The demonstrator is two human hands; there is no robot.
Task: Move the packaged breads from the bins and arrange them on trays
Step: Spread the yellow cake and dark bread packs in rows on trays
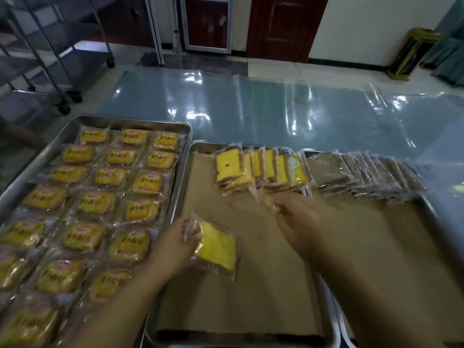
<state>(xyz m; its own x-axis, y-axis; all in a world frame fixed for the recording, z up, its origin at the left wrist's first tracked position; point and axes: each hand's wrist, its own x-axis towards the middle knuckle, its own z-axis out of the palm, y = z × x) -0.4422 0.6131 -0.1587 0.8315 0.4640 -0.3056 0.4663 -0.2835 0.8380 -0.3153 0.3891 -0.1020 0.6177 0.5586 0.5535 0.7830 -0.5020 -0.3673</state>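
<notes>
1. L hand [173,244] grips yellow bread pkt [217,249] over paper-lined mid tray [179,187].
2. R hand [298,219] pinches blurred pkt [263,199], just below row of yellow pkts [261,169] at tray's far end.

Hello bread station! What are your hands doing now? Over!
Left hand holds yellow pack over middle tray. Right hand pinches blurred pack by the row. Nothing blocking.

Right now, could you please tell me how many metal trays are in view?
3: left tray, full of labelled breads; middle tray, yellow slices at its far end; right tray, brown slices likewise. None looks hidden.
</notes>
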